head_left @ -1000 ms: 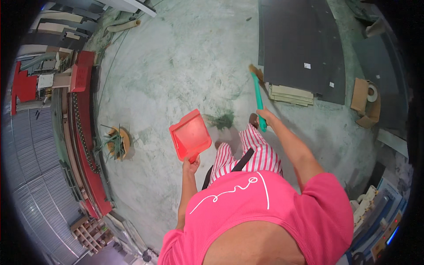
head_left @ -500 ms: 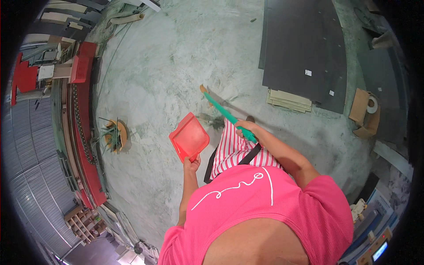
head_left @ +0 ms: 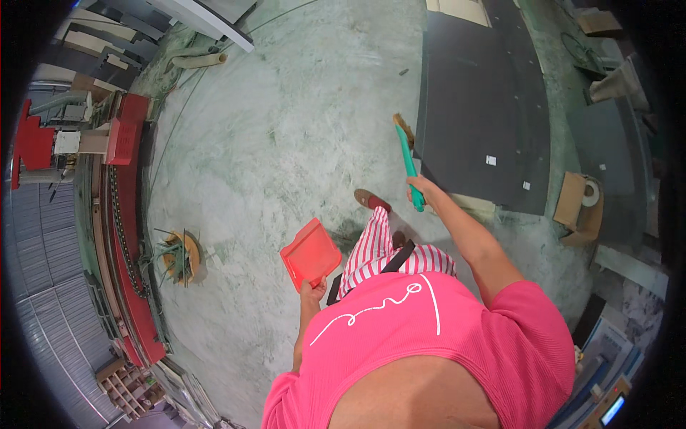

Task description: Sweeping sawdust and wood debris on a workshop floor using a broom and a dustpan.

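Note:
My left hand point(head_left: 312, 289) is closed round the short handle of a red dustpan point(head_left: 312, 252), held above the floor to the left of my legs. I cannot make out any debris in the pan. Out ahead on the right, my right hand point(head_left: 420, 191) grips a green-handled hand brush point(head_left: 407, 153) with tan bristles at its far end. The brush points away from me, its bristles close to the left edge of a stack of dark flat sheets point(head_left: 486, 107).
Pale greenish concrete floor point(head_left: 286, 136) lies ahead. A yellow bucket point(head_left: 190, 259) with scrap strips stands left, beside a long red machine point(head_left: 132, 236). On the right sits an open cardboard box point(head_left: 580, 207) with a white roll. A pale beam point(head_left: 214, 21) is at the far left.
My right hand has swung the brush right and forward, towards the dark sheets. One foot has stepped forward. The dustpan stays in my left hand, slightly lower in view.

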Motion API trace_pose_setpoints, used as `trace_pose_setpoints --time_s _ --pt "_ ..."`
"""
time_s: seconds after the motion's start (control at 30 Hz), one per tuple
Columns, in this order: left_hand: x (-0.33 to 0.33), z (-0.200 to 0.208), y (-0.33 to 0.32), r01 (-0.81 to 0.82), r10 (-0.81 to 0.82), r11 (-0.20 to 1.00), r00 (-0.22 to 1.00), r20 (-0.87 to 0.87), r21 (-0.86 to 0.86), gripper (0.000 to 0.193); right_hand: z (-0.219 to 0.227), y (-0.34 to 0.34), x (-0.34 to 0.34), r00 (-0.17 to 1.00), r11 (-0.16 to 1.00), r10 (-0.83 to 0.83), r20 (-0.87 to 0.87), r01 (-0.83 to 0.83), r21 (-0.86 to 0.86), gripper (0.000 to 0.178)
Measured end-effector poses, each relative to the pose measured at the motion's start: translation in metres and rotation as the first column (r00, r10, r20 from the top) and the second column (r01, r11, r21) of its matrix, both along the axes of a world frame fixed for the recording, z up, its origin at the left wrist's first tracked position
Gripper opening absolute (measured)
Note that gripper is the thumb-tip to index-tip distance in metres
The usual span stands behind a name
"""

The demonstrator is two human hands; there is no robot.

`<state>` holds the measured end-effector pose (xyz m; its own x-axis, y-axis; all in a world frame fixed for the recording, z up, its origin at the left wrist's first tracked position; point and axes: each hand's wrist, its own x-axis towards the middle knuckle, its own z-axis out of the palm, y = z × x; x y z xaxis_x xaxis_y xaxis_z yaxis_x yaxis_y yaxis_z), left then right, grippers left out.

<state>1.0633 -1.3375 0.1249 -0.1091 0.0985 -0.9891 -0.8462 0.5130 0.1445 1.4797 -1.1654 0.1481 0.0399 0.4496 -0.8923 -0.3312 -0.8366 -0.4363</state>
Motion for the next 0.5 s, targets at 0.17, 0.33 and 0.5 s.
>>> trace_pose_setpoints --time_s 0.17,0.33,0.5 --pt "0.002 0.001 0.089 0.056 -0.057 0.995 0.998 0.015 0.087 0.028 -0.012 0.044 -0.016 0.946 0.948 0.286 -0.150 -0.302 -0.099 0.015" --pt "-0.001 0.010 0.187 0.210 -0.209 0.975 0.978 -0.029 0.072 0.030 -0.009 0.096 -0.051 0.768 0.823 0.401 -0.500 -0.541 -0.171 0.021" --pt "0.008 0.011 0.257 0.302 -0.292 0.936 0.953 -0.078 0.182 0.031 0.030 0.139 -0.048 0.231 0.806 -0.489 -0.841 -0.249 -0.537 0.019"
